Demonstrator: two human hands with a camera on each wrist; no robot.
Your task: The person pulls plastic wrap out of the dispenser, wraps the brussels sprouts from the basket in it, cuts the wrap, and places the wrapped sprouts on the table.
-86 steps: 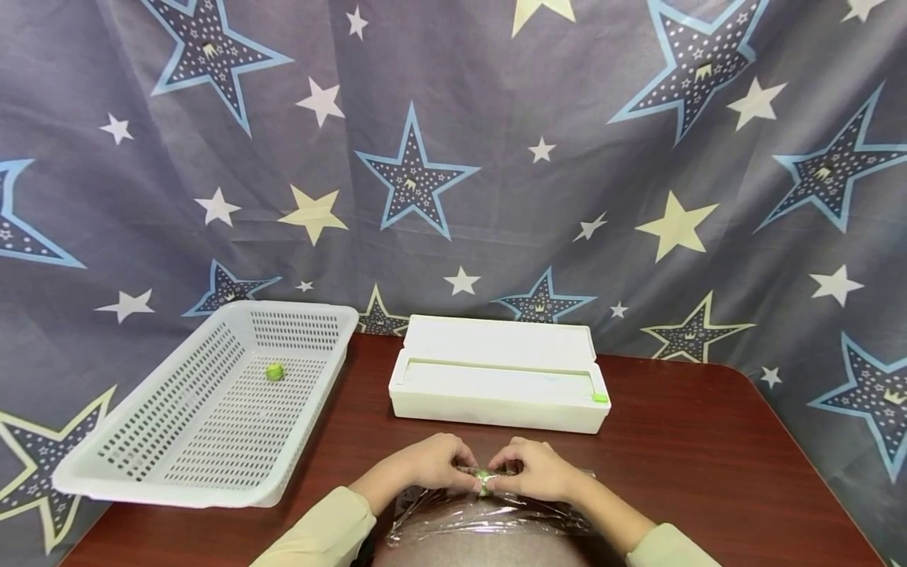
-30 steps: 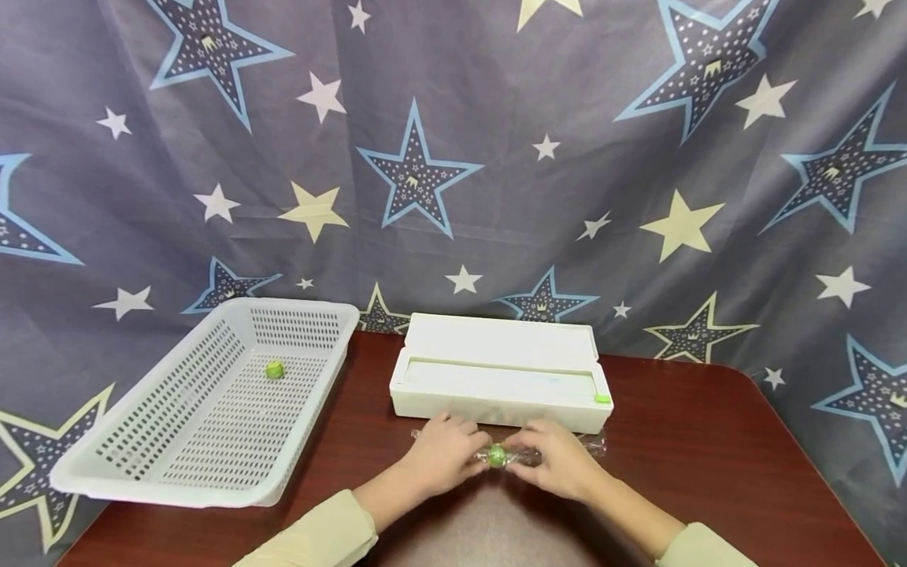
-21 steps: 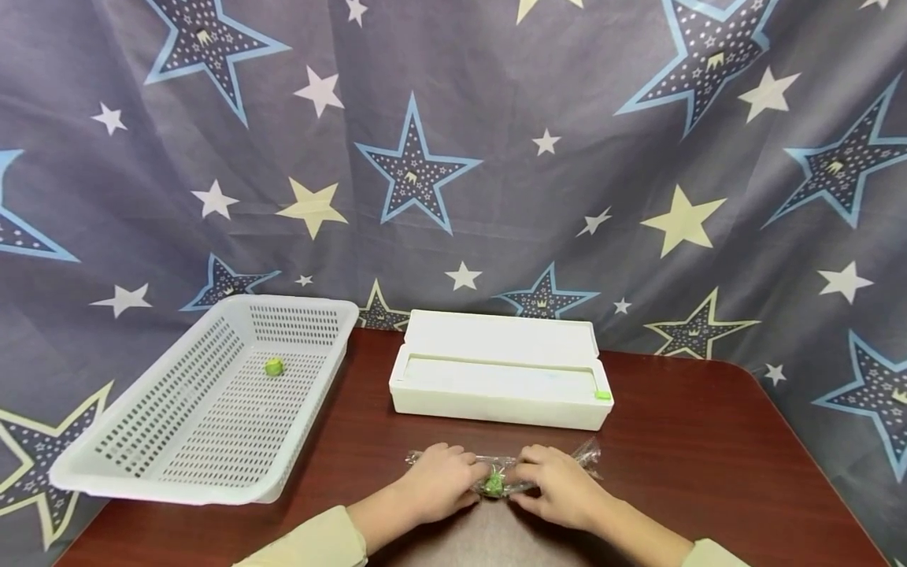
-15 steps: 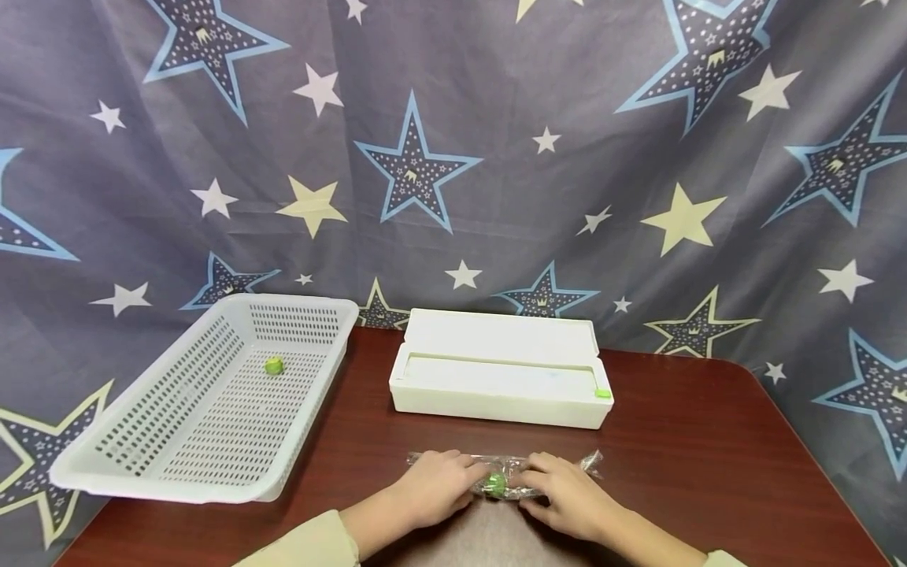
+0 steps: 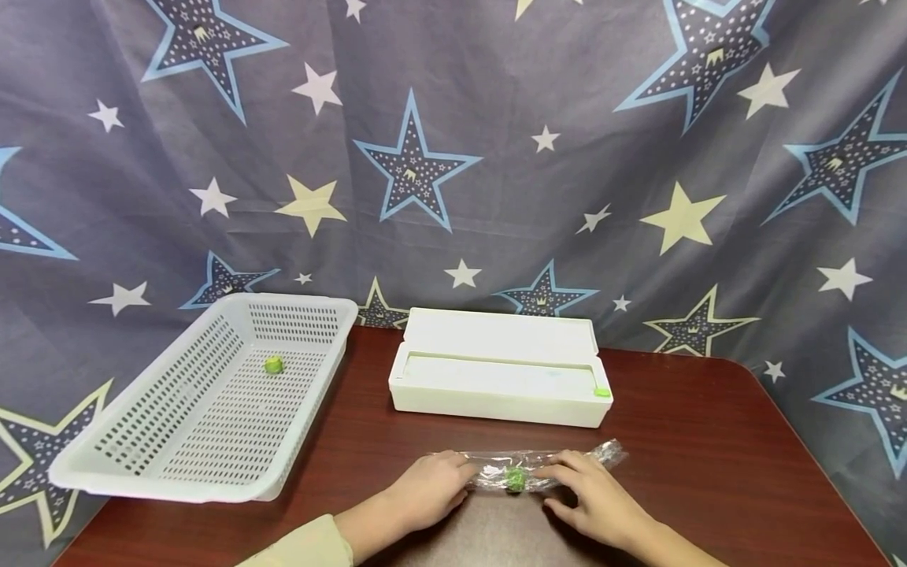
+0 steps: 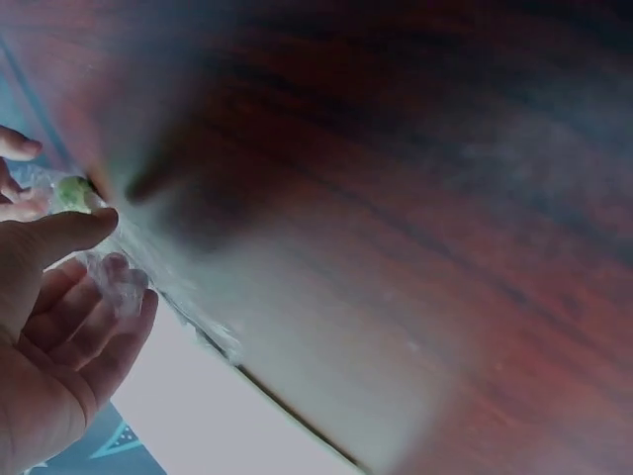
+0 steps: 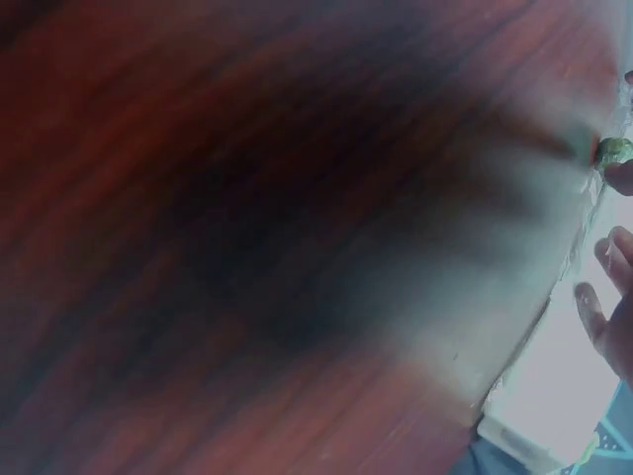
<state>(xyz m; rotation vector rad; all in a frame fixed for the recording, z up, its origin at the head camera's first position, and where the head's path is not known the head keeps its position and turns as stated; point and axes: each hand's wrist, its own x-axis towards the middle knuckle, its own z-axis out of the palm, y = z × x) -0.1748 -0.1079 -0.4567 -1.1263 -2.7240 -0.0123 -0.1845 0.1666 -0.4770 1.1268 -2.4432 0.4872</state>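
Observation:
A small round green item [image 5: 515, 479] lies wrapped in clear cling film [image 5: 489, 466] on the table, between the two hands. At the film's left part, my left hand [image 5: 429, 492] holds it; the left wrist view shows film [image 6: 121, 289] between the thumb and loosely bent fingers. My right hand [image 5: 594, 498] rests its fingertips on the film just right of the green item, its thumb spread apart. A twisted film end [image 5: 611, 453] sticks out beyond this hand. In the right wrist view the right hand [image 7: 619, 307] is partly cut off at the edge.
Behind the hands stands a white cling film box [image 5: 496, 400] with its lid raised and a green slider [image 5: 601, 392] at the right. A white perforated basket [image 5: 170, 492] at left contains another small green item [image 5: 273, 365]. A star-patterned cloth [image 5: 496, 197] hangs behind the table.
The film was gathered tightly around the green item earlier; now it lies looser on the table. The right hand has moved rightwards, and the green item has shifted slightly right.

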